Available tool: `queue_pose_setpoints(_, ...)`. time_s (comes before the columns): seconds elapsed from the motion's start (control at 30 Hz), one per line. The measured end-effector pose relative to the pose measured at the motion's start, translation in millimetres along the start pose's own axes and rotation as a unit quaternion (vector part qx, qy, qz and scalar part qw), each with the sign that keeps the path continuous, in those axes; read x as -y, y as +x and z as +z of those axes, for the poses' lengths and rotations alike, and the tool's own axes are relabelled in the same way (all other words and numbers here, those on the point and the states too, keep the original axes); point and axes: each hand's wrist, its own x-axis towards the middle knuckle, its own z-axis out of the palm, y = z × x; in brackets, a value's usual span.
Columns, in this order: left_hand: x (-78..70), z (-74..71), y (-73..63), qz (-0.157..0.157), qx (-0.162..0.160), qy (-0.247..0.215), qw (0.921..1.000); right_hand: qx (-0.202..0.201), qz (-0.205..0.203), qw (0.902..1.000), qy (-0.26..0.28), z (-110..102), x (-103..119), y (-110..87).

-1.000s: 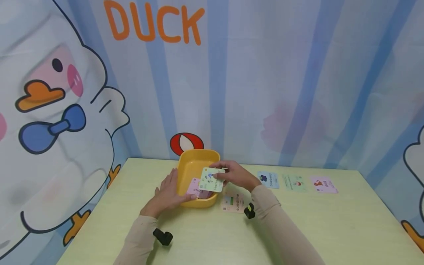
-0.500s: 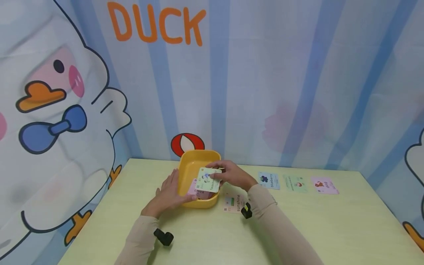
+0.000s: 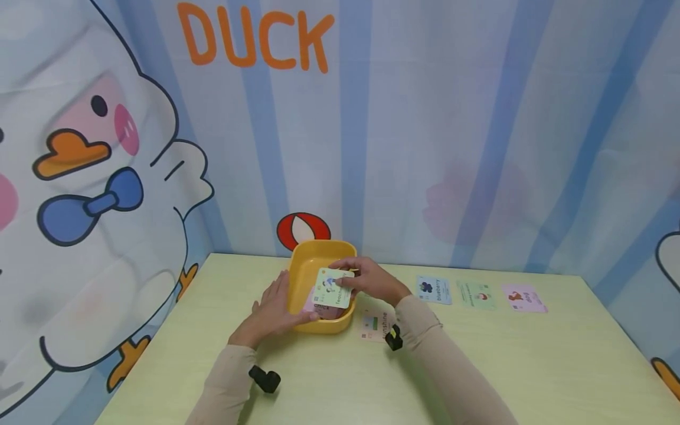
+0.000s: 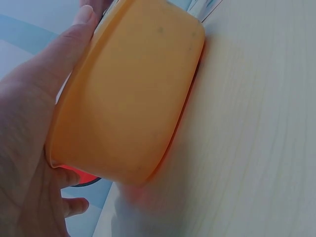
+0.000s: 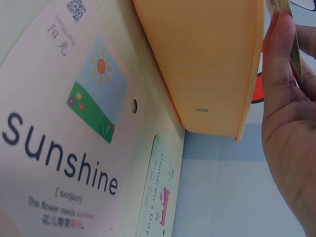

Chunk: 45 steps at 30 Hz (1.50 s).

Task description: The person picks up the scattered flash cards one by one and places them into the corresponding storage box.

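Observation:
My left hand [image 3: 271, 310] holds the near left corner of a yellow plastic basket [image 3: 319, 255], fingers along its left side and thumb over the near rim. In the left wrist view the basket's outer wall [image 4: 128, 94] sits between thumb and fingers. My right hand [image 3: 377, 280] pinches a pale green picture card [image 3: 323, 290] over the basket; its printed word begins with "Teach". Beneath this card, a pink "chick" card [image 3: 325, 310] lies in the basket, partly covered. Seen from the right wrist, the held card [image 5: 296, 57] is almost edge-on.
Right of the basket lies a "sunshine" card [image 3: 374, 327], with a "Children's Day" card [image 5: 159, 192] beyond it. Farther right, a blue "blueberry" card [image 3: 434, 290], a green card [image 3: 477, 295] and a pink "dog" card [image 3: 523, 298] form a row. A duck-printed curtain [image 3: 409, 130] stands behind the table.
The green card in my right hand has moved slightly left, farther over the basket. My left hand stays at the basket's corner. The head view has shifted a little.

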Motion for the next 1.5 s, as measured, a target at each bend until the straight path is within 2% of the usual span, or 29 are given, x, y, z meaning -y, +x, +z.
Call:
queue_pose_setpoints(0.47, 0.6, -0.1, 0.3, 0.001, 0.003, -0.004, 1.0000, -0.005, -0.002, 0.9999, 0.008, 3.5, -6.3, 3.8)
queue_pose_setpoints(1.17, 0.0, -0.8, -1.3, 0.012, -0.008, -0.007, 0.9999, -0.036, 0.010, 0.9993, -0.001, 9.5, -1.4, 10.5)
queue_pose_setpoints(1.5, 0.2, -0.1, -1.8, 0.007, -0.008, -0.010, 0.9999, -0.040, 0.021, 0.9988, 0.016, 11.8, -5.4, 15.4)
